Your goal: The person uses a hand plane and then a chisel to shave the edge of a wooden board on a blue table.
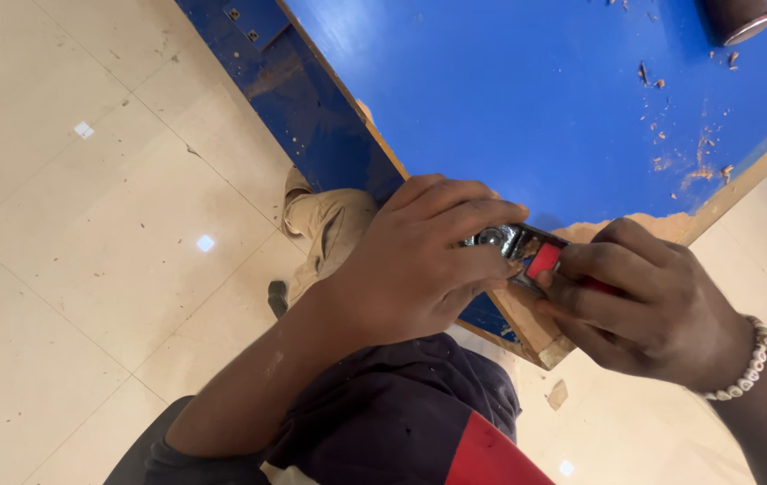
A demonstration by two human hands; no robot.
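Could slip off the near corner of the blue board [509, 99] and gouge past the chipped edge — little wood left there to ride on. Left hand [424, 260] arched over the front of the small metal hand plane [527, 251], fingers curled tight on it; right hand [648, 301] clamped on its red rear part — wrist bent, bead bracelet [747, 364] showing.

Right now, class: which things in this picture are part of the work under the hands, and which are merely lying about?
In use:
left hand
right hand
metal hand plane with red part
blue board, worn wooden corner

Lying about:
dark cylinder
wood chips
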